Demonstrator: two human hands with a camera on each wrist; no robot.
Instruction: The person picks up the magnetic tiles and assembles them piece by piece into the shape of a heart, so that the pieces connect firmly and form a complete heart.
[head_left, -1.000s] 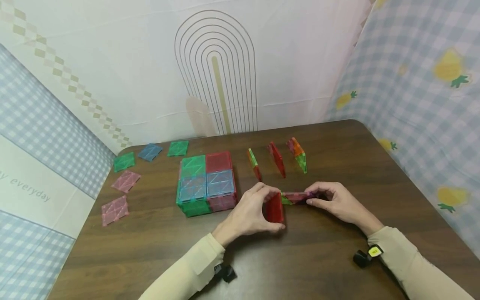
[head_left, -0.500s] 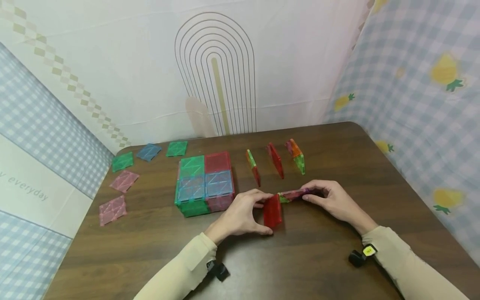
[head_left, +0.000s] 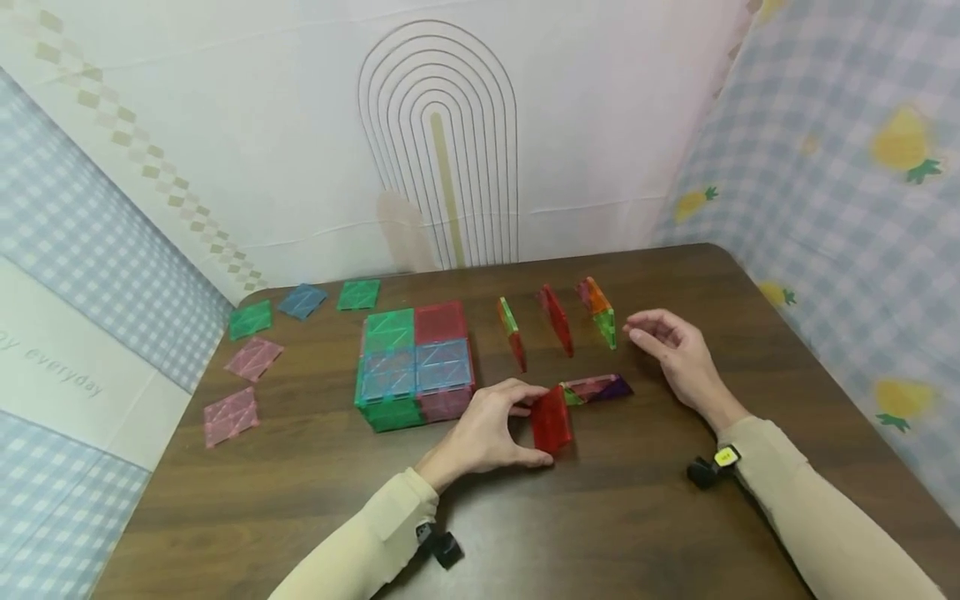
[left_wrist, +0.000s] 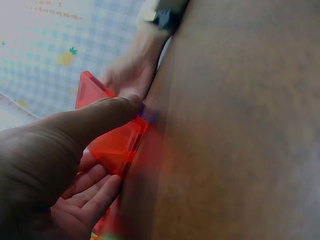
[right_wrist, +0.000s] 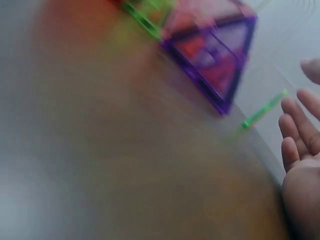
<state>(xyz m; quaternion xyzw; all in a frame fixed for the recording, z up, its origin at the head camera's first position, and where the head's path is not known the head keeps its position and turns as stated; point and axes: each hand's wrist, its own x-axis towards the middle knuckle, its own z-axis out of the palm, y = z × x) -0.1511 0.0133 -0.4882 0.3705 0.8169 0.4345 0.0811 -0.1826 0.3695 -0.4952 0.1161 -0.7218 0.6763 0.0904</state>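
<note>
My left hand (head_left: 486, 429) holds a red magnetic tile (head_left: 551, 421) upright by its edges, thumb at the near side and fingers at the far side. Against its far edge stands a low panel of triangular tiles (head_left: 592, 389) in green, pink and purple. The purple triangle (right_wrist: 215, 60) shows at the panel's outer end in the right wrist view. My right hand (head_left: 678, 354) holds nothing, fingers relaxed, beyond that panel. Its fingertips are near an upright orange and green panel (head_left: 602, 312). In the left wrist view, my thumb lies over the red tile.
A box of magnetic tiles (head_left: 412, 371) with green, red and blue on top stands left of my left hand. Behind stand a green and red panel (head_left: 512, 333) and a red panel (head_left: 557, 321). Several flat tiles, including a pink one (head_left: 230, 417), lie along the table's left side.
My right hand has let go of the triangle panel and moved back and to the right. The left hand stays on the red tile, which has turned slightly.
</note>
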